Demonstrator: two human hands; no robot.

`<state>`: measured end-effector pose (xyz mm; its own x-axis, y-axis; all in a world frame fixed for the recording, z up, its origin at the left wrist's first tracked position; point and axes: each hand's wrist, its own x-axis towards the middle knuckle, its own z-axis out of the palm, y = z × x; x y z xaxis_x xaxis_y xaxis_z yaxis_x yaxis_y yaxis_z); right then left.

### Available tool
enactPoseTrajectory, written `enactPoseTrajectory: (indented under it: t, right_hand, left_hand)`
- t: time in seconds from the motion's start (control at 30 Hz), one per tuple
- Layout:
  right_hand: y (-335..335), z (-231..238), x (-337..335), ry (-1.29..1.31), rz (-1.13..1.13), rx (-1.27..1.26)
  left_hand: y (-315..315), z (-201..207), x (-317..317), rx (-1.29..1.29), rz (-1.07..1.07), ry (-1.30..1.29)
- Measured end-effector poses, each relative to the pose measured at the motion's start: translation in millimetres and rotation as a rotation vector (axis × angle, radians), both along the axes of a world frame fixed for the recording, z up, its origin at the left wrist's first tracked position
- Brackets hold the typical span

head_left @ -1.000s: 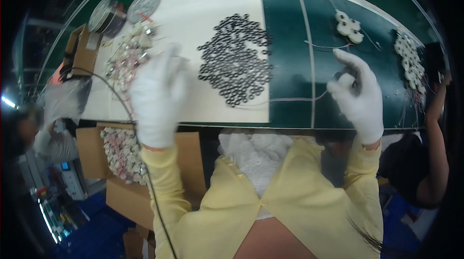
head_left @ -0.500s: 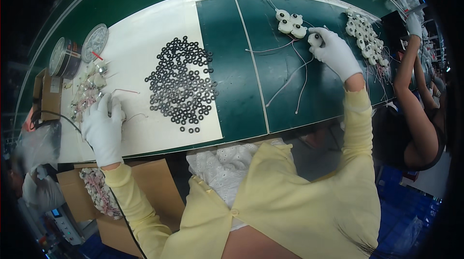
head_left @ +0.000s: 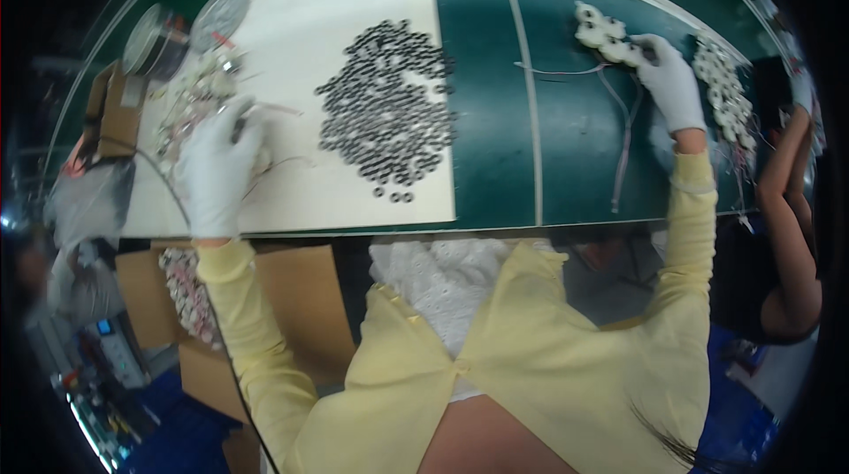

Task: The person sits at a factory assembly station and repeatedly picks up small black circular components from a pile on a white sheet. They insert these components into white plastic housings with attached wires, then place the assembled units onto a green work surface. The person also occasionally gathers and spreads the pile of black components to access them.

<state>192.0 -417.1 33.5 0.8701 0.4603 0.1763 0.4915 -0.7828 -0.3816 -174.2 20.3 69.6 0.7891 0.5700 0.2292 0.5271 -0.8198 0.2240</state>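
Observation:
My gloved right hand [head_left: 670, 89] is at the far right. Its thumb and fingers pinch a small rounded white wired part [head_left: 630, 55] at the near right end of a cluster of similar white parts [head_left: 598, 26] with dark centres. Thin pale wires [head_left: 624, 147] trail from the cluster toward me. On the left, my gloved left hand [head_left: 212, 169] lies over the near side of a loose pile of white wired parts [head_left: 202, 85]. Its fingers are bent and smeared by motion, so whether anything sits in them is hidden.
Many black rubber rings [head_left: 385, 111] lie on the white sheet [head_left: 292, 32]. A tub [head_left: 155, 42], a round clear lid [head_left: 221, 16] and a small carton [head_left: 119, 111] stand far left. More white parts [head_left: 723, 89] lie right, near another person's arm [head_left: 787, 164]. Below is an open carton [head_left: 305, 306].
The view has shifted, so the table appears farther right and higher. My right hand has brought its white part up against the cluster. My left hand stays by the loose pile.

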Motion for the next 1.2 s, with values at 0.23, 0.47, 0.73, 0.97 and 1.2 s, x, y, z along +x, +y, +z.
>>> enactPoseTrajectory:
  t: [0.23, 0.47, 0.73, 0.97, 1.2]
  right_hand:
    - [-15.0, 19.9, -46.2, -0.096, -0.108, -0.037]
    - [7.8, 47.3, -137.0, 0.163, -0.146, 0.360]
    - [43.3, 43.8, -166.7, 0.066, -0.005, 0.445]
    - [61.7, 40.3, -179.7, 0.285, 0.021, 0.578]
    - [66.8, 29.6, -185.9, 0.332, 0.070, 0.664]
  left_hand:
    - [-14.3, 5.1, -18.6, 0.392, -0.040, -0.159]
    - [-29.4, -16.5, -41.6, 0.233, -0.061, -0.191]
    - [-39.6, -27.3, -33.5, 0.351, 0.048, -0.251]
    - [-47.7, -45.2, -29.2, 0.300, 0.111, -0.309]
    - [-47.9, -63.5, -26.3, 0.256, 0.170, -0.398]
